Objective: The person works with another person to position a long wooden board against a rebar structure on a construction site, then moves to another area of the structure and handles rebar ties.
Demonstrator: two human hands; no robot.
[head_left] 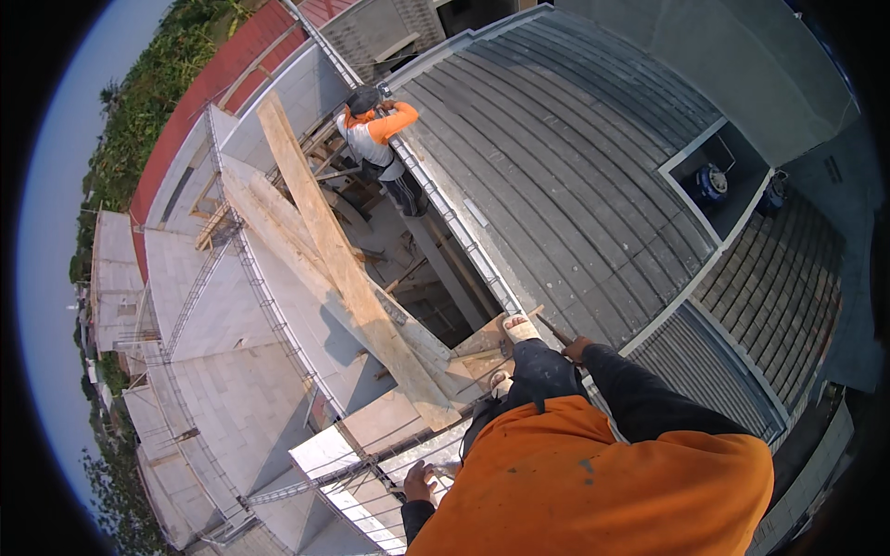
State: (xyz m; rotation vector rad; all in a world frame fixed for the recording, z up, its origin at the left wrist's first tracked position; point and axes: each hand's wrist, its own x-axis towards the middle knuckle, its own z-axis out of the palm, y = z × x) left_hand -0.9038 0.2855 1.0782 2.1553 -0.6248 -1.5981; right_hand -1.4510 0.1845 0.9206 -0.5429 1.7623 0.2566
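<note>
My right hand [578, 349] is closed round the end of a thin dark rod-like tool [554, 330], beside my right foot. What kind of tool it is, I cannot make out. Low on the left, my left hand [419, 482] hangs with its fingers apart and nothing visible in them. Next to it run thin steel reinforcing bars [371, 463]. My sandalled feet [519, 326] stand by a wooden board [482, 357] on top of the wall. Long planks [343, 269] slope away to the far left, their near ends close to my feet.
A co-worker [375, 139] in an orange and grey top stands across a deep opening [436, 296]. Grey ribbed roofing [556, 176] spreads to the right of a rebar-lined wall edge [454, 222]. Pale block walls [222, 389] topped with rebar lie on the left.
</note>
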